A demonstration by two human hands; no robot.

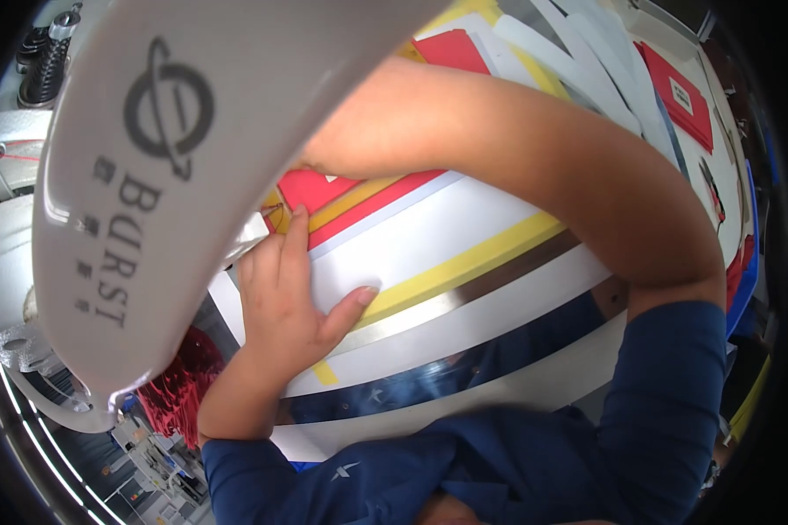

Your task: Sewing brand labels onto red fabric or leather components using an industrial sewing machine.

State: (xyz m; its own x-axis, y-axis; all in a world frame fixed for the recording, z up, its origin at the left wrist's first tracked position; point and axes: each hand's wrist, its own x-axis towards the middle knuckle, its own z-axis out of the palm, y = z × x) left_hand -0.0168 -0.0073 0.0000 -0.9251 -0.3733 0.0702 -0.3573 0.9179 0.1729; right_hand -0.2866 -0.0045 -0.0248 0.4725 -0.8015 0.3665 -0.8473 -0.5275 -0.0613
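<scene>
My left hand lies flat on a white sheet, fingers stretched forward and thumb out to the right. Its fingertips touch the edge of a layered red and yellow piece, close to the metal foot area of a sewing machine. Across the far side reaches my right arm, and what shows of my right hand rests over the red piece. The machine's white head hides its fingers. Yellow strips run along the white sheet.
The machine head fills the upper left. A dark shiny metal strip lines the near table edge. Red pieces and small snips lie at the far right. Shiny dark red material hangs at lower left. Thread stands rise at upper left.
</scene>
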